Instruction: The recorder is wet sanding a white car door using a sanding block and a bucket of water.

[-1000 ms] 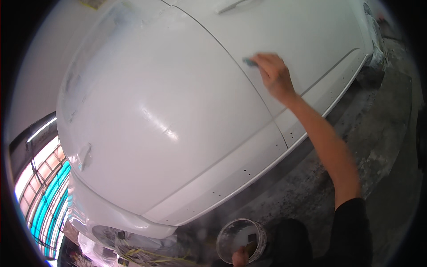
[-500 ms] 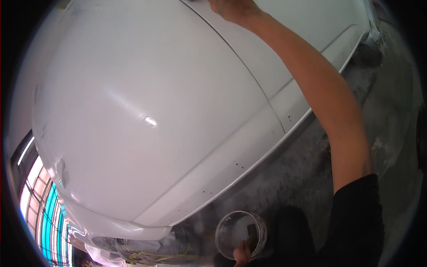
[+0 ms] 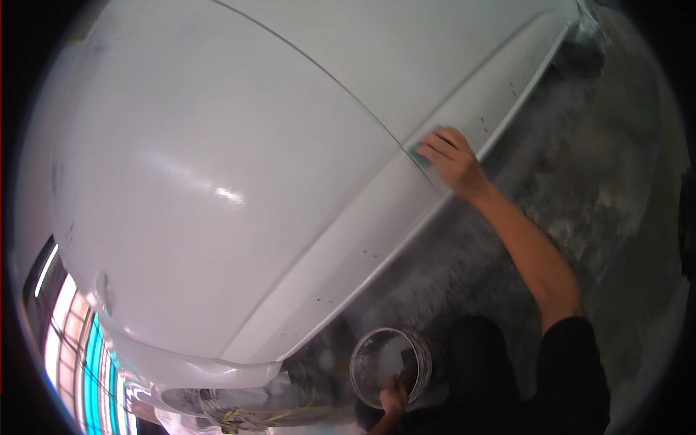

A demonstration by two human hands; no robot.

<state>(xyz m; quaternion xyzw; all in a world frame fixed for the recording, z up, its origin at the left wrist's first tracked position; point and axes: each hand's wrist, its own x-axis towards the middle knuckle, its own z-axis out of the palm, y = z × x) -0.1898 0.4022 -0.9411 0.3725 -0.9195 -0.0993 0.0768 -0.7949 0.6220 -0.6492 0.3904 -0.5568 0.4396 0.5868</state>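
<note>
My right hand (image 3: 457, 163) presses a small green pad (image 3: 419, 156) against the lower side panel of a white car body (image 3: 239, 130), right at the dark seam (image 3: 341, 85) between two panels. Its fingers are closed over the pad and hide most of it. Down at the bottom, my left hand (image 3: 394, 396) is at the near rim of a round, clear-walled bucket (image 3: 353, 371) with cloudy pale liquid in it. The fingers of that hand are closed on a dark flat piece (image 3: 409, 368), whose kind I cannot make out, over the bucket's opening.
Small dark holes (image 3: 370, 254) dot the sill along the car's lower edge. Clear plastic sheeting with yellow tape (image 3: 272, 413) covers part of the car at bottom left. Wet dark floor (image 3: 558, 181) lies on the right, and my dark-clothed knee (image 3: 478, 355) is beside the bucket.
My right hand has come down from the upper panel to the lower seam, bringing the green pad into sight. My left hand stays at the bucket. The view has shifted slightly.
</note>
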